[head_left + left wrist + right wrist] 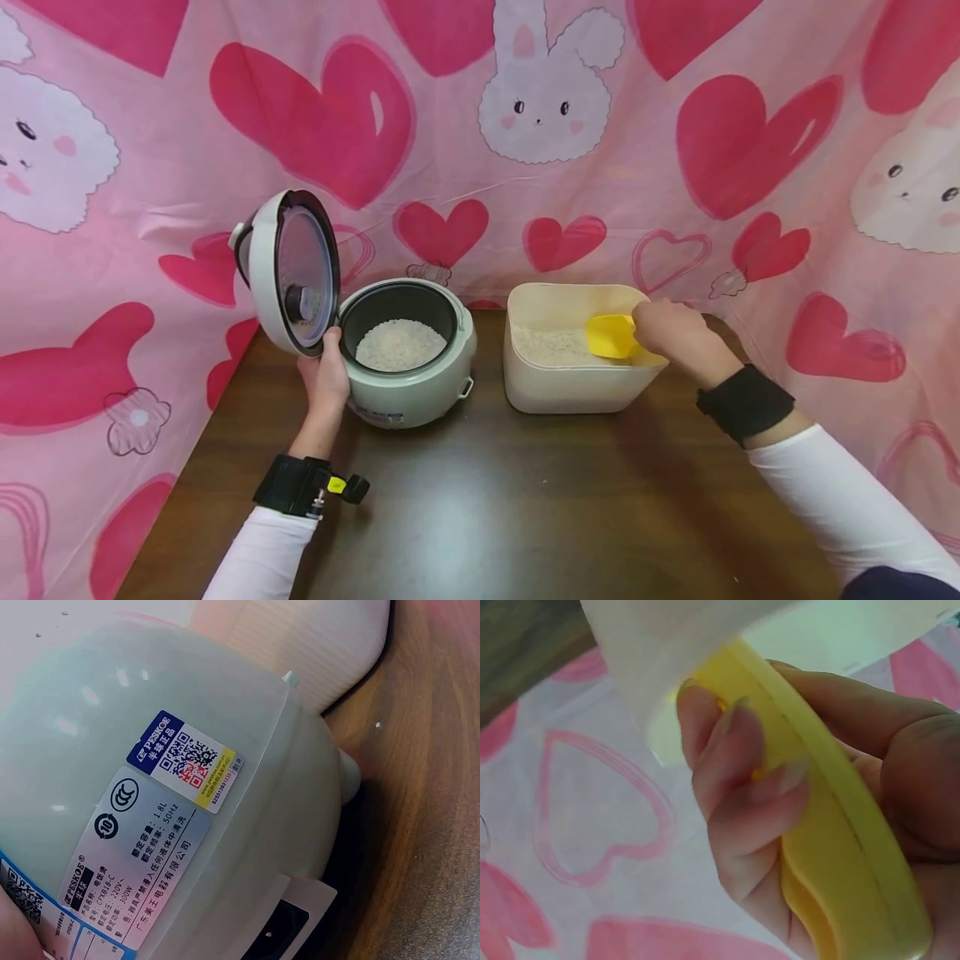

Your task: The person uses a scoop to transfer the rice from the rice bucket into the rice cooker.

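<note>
At the left of the table stands a pale green rice cooker (408, 396) with white rice (401, 345) in its dark pot. Its lid (306, 267) is raised at the left. My left hand (326, 379) holds the lid's lower edge, thumb on the near side; the other fingers are mostly hidden. Labels (135, 855) on the cooker's body fill much of the left wrist view. My right hand (675, 333) grips the handle of a yellow scoop (611, 336). The scoop's bowl sits inside a cream bin (577, 392), at the rice (555, 346) there. Curled fingers (750, 802) wrap the scoop handle (847, 847).
The bin stands to the right of the cooker, with a gap between them. Dark wood table (480, 500) extends in front of both. A pink cloth (450, 167) with hearts and rabbits hangs behind and around the table.
</note>
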`<state>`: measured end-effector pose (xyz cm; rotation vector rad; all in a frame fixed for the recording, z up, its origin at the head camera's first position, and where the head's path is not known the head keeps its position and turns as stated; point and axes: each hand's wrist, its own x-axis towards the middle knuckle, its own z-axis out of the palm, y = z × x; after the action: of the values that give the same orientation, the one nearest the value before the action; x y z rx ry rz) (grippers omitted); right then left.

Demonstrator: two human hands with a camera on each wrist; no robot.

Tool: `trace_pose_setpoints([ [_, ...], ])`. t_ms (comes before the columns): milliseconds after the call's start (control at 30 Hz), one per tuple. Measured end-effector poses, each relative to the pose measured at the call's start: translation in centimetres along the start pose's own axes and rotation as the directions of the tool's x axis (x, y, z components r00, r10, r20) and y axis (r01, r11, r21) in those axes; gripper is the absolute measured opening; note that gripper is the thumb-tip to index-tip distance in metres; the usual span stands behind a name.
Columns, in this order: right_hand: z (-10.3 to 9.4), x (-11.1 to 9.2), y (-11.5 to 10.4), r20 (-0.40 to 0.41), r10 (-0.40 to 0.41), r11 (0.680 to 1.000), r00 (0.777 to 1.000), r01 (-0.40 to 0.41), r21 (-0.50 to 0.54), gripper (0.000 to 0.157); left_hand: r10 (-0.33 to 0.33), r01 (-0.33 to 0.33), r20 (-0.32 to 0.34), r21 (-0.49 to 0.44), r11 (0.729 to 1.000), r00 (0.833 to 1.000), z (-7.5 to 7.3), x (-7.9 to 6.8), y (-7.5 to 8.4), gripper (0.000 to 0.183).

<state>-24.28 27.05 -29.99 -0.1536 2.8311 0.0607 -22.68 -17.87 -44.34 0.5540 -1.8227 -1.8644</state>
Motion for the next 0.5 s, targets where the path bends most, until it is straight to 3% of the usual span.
trace_pose_setpoints([
  [267, 0.7, 0.7, 0.4, 0.001, -0.071, 0.993, 0.997, 0.070, 0.091, 0.016, 0.015, -0.015, 0.002, -0.019, 1.000, 1.000, -0.2, 0.2, 0.2, 0.051],
  [500, 1.6, 1.4, 0.6, 0.041, -0.121, 0.968, 0.992, 0.109, 0.227, 0.020, 0.013, -0.013, 0.000, 0.006, 1.000, 1.000, -0.1, -0.2, 0.0, 0.050],
])
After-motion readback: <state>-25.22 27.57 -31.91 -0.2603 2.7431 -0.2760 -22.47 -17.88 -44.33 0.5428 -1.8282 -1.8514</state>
